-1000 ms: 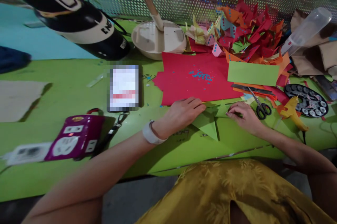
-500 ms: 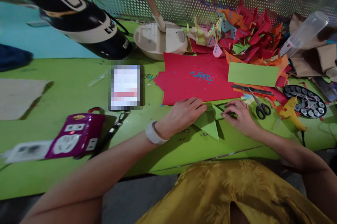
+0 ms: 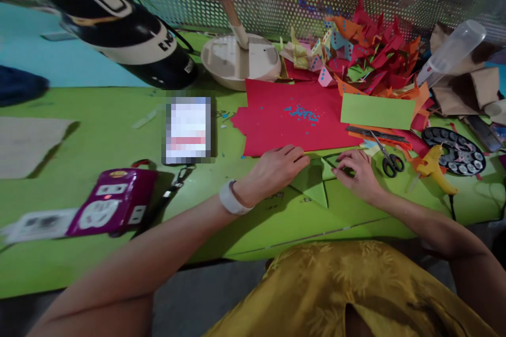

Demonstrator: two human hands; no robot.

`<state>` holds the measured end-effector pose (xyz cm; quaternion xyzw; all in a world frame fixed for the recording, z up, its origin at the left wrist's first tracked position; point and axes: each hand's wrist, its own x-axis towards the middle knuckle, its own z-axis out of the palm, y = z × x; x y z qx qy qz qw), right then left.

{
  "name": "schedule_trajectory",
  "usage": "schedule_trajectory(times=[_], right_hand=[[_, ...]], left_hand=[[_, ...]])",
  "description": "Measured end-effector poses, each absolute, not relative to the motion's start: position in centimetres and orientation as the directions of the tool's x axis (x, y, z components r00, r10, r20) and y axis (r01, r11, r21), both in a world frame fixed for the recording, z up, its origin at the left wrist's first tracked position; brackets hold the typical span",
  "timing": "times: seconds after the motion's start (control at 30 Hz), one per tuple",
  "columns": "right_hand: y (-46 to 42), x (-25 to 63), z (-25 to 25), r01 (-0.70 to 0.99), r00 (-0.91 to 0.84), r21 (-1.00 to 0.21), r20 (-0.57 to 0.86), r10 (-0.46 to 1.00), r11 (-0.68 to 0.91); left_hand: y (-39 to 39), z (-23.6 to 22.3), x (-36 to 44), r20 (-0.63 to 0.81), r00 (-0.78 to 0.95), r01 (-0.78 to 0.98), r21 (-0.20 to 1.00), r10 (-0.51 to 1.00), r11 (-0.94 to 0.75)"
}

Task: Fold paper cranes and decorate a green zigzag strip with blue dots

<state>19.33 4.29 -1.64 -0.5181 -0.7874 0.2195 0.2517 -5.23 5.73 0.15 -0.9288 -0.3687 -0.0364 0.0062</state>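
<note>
Green worktop (image 3: 39, 268) crowded: heap of coloured paper pieces (image 3: 367, 47) at the far right, red sheet (image 3: 272, 131) on the near side of it. My left hand (image 3: 276, 171) lay palm down at the sheet's near edge, fingers pressed together over the far left part of the folded green paper (image 3: 314, 186); tips hidden, so I could not tell whether they pinched it. The paper lay just between my hands, one corner pointing near.

My right hand (image 3: 361, 176) was bent, thumb and forefinger close together at the paper's right flap; pinch not certain. Change noted: over the past second this hand had shifted slightly left, and the flap looked shorter and turned up. My reading: a fold under way, not yet flattened, the left hand serving as the anchor.

Loose green card (image 3: 377, 112) to the far right. Glue gun (image 3: 437, 171) and scissors (image 3: 385, 154) rested right, untouched. Smallest: blue bits (image 3: 302, 113) scattered over the red.
</note>
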Motion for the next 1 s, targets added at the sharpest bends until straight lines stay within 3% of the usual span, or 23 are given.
schedule_trajectory(times=[0.8, 1.0], right_hand=[[5.4, 18.4, -0.5, 0.824, -0.306, -0.495, 0.019, 0.952, 0.275], [5.3, 18.4, -0.4, 0.807, -0.332, -0.508, 0.030, 0.943, 0.301]], left_hand=[[4.4, 0.3, -4.1, 0.131, 0.783, 0.622, -0.221, 0.609, -0.752], [3.9, -0.1, -3.9, 0.125, 0.776, 0.630, -0.209, 0.618, -0.748]])
